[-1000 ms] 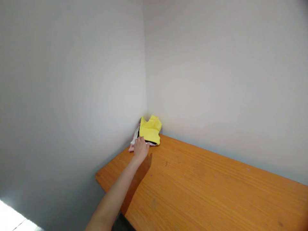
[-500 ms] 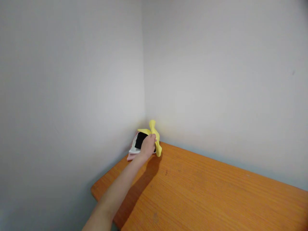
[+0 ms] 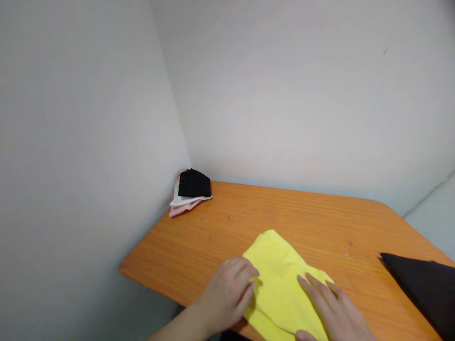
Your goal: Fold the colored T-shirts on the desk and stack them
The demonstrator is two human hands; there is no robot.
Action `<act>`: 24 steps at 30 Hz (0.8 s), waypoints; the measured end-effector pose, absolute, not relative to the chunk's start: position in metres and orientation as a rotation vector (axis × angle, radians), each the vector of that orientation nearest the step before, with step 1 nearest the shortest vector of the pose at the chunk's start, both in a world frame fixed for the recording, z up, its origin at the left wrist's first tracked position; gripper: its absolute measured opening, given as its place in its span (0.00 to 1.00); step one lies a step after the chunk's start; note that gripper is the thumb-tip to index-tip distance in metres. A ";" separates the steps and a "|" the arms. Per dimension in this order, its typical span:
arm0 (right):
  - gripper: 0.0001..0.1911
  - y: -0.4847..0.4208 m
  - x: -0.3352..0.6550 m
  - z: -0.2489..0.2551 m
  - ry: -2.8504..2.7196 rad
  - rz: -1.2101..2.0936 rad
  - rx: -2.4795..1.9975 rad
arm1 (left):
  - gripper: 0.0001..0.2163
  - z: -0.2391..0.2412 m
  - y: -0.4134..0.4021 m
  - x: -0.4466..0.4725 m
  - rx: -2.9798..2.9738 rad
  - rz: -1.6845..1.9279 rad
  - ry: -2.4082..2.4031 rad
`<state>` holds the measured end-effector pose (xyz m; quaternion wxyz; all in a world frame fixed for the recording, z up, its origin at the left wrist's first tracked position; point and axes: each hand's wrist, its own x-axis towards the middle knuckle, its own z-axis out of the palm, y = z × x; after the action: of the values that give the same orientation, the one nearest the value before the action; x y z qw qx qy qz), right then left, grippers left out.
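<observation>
Right hand (image 3: 334, 308) lies flat and splayed on the yellow cloth (image 3: 277, 270), whose left edge the curled left hand (image 3: 229, 289) touches; whether it pinches, I cannot tell. Under the yellow cloth is a wooden table (image 3: 199, 251); to the cloth's right, black fabric (image 3: 423, 289). Beyond it, leftward, folded black cloth (image 3: 195, 183) tops white cloth (image 3: 179, 201) and pink cloth (image 3: 181, 209).

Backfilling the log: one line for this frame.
left hand: at left edge of yellow cloth | right hand: on its right side | far corner: black cloth over white cloth, pink cloth
</observation>
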<state>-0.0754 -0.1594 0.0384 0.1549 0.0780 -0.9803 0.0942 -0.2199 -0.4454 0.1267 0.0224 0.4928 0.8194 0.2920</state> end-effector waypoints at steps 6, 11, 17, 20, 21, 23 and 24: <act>0.26 -0.151 -0.094 0.078 -2.708 0.071 0.053 | 0.27 0.122 -0.467 -0.262 1.386 0.704 2.631; 0.19 -0.150 -0.089 0.111 -2.525 0.274 -0.320 | 0.29 0.111 -0.445 -0.260 1.549 0.614 2.603; 0.22 -0.185 -0.070 0.083 -2.737 0.523 -0.250 | 0.23 0.122 -0.399 -0.265 1.679 0.587 2.556; 0.22 -0.199 -0.058 0.066 -2.751 0.599 -0.260 | 0.12 0.122 -0.385 -0.265 1.642 0.593 2.526; 0.22 -0.203 -0.055 0.064 -2.753 0.627 -0.263 | 0.09 0.121 -0.383 -0.263 1.605 0.604 2.529; 0.21 -0.212 -0.049 0.064 -2.738 0.682 -0.285 | 0.07 0.118 -0.381 -0.257 1.505 0.657 2.556; 0.20 -0.216 -0.048 0.066 -2.721 0.706 -0.292 | 0.08 0.116 -0.380 -0.253 1.446 0.702 2.566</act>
<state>-0.0477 -0.2158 0.0660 0.1571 -0.1022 -0.9508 0.2467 -0.2530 -0.3802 0.1157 0.0567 0.4769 0.8461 0.2314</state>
